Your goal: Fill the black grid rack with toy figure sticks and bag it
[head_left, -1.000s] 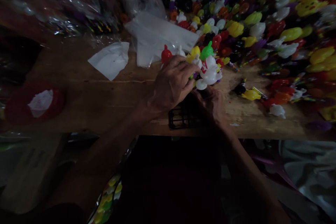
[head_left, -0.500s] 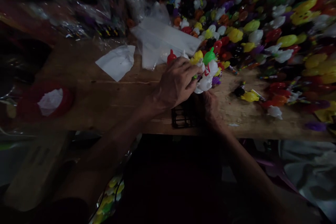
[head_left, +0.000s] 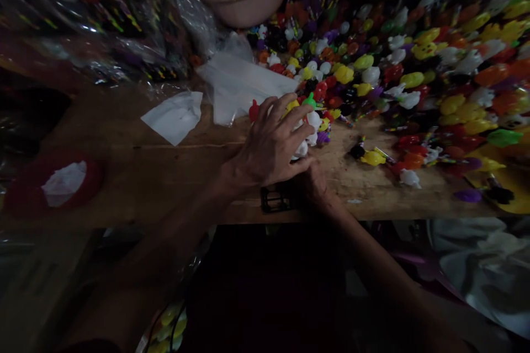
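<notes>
My left hand (head_left: 273, 140) lies with its fingers spread over the top of a tight cluster of small plastic figures. A green figure (head_left: 309, 100), a red one (head_left: 254, 111) and a white one (head_left: 313, 119) show around the fingers. Lower and just to the right, my right hand (head_left: 317, 182) is close against the cluster. Its fingers are hidden behind the left hand and in shadow, so its grip does not show. Under the hands, a black openwork rack (head_left: 275, 200) sits near the front edge of the wooden table (head_left: 186, 171).
Heaps of colourful plastic figures (head_left: 368, 74) cover the back and right. Clear bags (head_left: 244, 85) and a white sheet (head_left: 174, 116) lie behind my hands. A red bowl (head_left: 94, 187) holds white paper (head_left: 66, 182). At the back are a pink basin (head_left: 256, 0) and a large filled bag (head_left: 116, 27).
The view has shifted, bringing the basin into sight. My left hand's fingers, earlier curled at the white figures, are now spread across the cluster. My right hand stays low beside it.
</notes>
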Tool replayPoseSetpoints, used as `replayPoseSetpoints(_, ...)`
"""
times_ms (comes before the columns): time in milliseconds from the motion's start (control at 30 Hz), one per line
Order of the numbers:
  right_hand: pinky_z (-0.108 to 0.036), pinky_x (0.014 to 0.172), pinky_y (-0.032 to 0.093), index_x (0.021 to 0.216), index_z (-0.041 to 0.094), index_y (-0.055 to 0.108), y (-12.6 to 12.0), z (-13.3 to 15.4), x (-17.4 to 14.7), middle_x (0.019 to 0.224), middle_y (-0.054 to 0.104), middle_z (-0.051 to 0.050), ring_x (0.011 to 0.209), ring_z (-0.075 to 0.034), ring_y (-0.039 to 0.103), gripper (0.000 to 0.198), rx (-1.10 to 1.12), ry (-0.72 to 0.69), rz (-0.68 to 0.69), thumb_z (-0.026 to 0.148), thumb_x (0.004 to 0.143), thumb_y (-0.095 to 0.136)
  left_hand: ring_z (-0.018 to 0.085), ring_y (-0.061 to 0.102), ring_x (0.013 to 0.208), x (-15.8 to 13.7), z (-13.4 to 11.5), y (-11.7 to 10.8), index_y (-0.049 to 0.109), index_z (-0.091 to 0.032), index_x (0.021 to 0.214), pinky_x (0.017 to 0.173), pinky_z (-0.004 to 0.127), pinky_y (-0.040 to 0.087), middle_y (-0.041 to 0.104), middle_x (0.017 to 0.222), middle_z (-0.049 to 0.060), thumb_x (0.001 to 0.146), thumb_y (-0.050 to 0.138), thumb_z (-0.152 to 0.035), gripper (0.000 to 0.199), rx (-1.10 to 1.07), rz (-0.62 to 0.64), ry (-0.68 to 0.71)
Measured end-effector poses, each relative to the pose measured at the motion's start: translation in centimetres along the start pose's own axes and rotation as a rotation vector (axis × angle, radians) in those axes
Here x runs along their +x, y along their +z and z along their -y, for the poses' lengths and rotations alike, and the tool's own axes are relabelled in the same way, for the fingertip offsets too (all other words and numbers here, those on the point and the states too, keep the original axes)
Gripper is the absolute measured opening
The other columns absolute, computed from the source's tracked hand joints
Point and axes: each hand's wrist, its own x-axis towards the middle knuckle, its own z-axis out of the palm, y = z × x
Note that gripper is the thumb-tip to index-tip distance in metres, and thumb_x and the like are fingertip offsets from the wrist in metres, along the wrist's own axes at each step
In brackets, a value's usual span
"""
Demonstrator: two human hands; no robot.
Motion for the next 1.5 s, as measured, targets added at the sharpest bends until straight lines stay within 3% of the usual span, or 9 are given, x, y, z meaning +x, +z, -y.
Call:
replayPoseSetpoints(133,-0.033,0.068,0.053,0.099,0.02,0.062,-0.5,-0.2,0.1,0.09,0.062,-0.008,0.076,-0.02,0.059,0.017,0.04,0.012,-0.01,0.018,0.093,0.046,0.035,0.044,0.137,-0.3,1.0,0.3,0.069,-0.021,0.109,0.114,0.056,0.039,0.059,0.139,0.009,0.087,0.069,-0.032,0.025,-0.041,0.075,-0.027)
replayPoseSetpoints(267,-0.034,0.072,0.054,0.099,0.019,0.062,-1.0,-0.2,0.3,0.09,0.062,-0.008,0.08,-0.021,0.061,0.016,0.086,-0.009,-0.011,0.02,0.095,0.046,0.034,0.044,0.137,-0.3,1.5,0.1,0.069,-0.021,0.114,0.114,0.055,0.04,0.058,0.142,0.009,0.084,0.073,-0.029,0.031,-0.118,0.133,-0.027)
replayPoseSetpoints(400,-0.035,0.077,0.056,0.109,0.02,0.064,-1.3,0.0,0.0,0.094,0.064,-0.009,0.085,-0.022,0.062,0.024,0.111,0.013,-0.022,0.02,0.097,0.044,0.034,0.044,0.137,-0.3,1.6,0.1,0.064,-0.022,0.12,0.115,0.055,0.04,0.057,0.142,0.008,0.084,0.074,-0.028,0.038,-0.112,0.157,-0.055)
replayPoseSetpoints(600,-0.038,0.082,0.056,0.127,0.022,0.061,-0.8,0.0,0.1,0.113,0.066,-0.012,0.095,-0.025,0.064,0.033,0.122,0.009,-0.008,0.027,0.1,0.043,0.03,0.047,0.136,-0.3,2.4,0.5,0.063,-0.021,0.112,0.116,0.051,0.04,0.055,0.143,0.006,0.088,0.063,-0.023,0.023,-0.106,0.178,-0.062)
replayPoseSetpoints(867,-0.033,0.073,0.052,0.098,0.019,0.067,-0.8,-0.2,0.7,0.086,0.064,-0.008,0.077,-0.021,0.06,0.024,0.029,0.053,-0.001,0.037,0.1,0.051,0.029,0.054,0.129,-0.4,2.2,1.8,0.066,-0.02,0.111,0.111,0.052,0.041,0.06,0.138,0.007,0.087,0.052,-0.018,0.027,-0.095,0.115,-0.09)
replayPoseSetpoints(1067,-0.037,0.078,0.052,0.106,0.016,0.067,-0.6,0.0,1.3,0.101,0.069,-0.014,0.092,-0.027,0.063,0.03,-0.034,0.035,-0.04,0.039,0.099,0.05,0.029,0.057,0.125,-0.3,2.1,1.8,0.067,-0.019,0.112,0.11,0.049,0.041,0.063,0.135,0.008,0.087,0.052,-0.017,0.029,-0.07,0.152,-0.121)
replayPoseSetpoints(1233,-0.035,0.073,0.051,0.105,0.018,0.07,-1.0,0.5,1.5,0.105,0.072,-0.013,0.089,-0.026,0.065,0.029,-0.029,0.057,-0.037,0.039,0.099,0.051,0.029,0.057,0.124,0.0,2.1,1.7,0.068,-0.018,0.112,0.107,0.049,0.042,0.063,0.133,0.01,0.09,0.051,-0.019,0.027,-0.077,0.141,-0.131)
replayPoseSetpoints(1367,-0.031,0.071,0.049,0.092,0.017,0.072,-1.8,0.5,1.5,0.093,0.072,-0.01,0.08,-0.021,0.064,0.029,0.043,0.009,0.002,0.037,0.099,0.053,0.028,0.058,0.121,-0.1,2.2,1.8,0.069,-0.017,0.11,0.106,0.049,0.043,0.064,0.131,0.008,0.092,0.05,-0.019,0.025,-0.092,0.12,-0.122)
replayPoseSetpoints(1500,-0.027,0.063,0.045,0.079,0.018,0.07,-2.1,0.8,1.4,0.079,0.067,-0.007,0.069,-0.017,0.06,0.034,0.071,0.003,-0.048,0.039,0.099,0.054,0.028,0.057,0.122,-0.2,2.3,1.9,0.069,-0.019,0.112,0.107,0.05,0.042,0.064,0.133,0.008,0.093,0.05,-0.019,0.027,-0.116,0.121,-0.12)
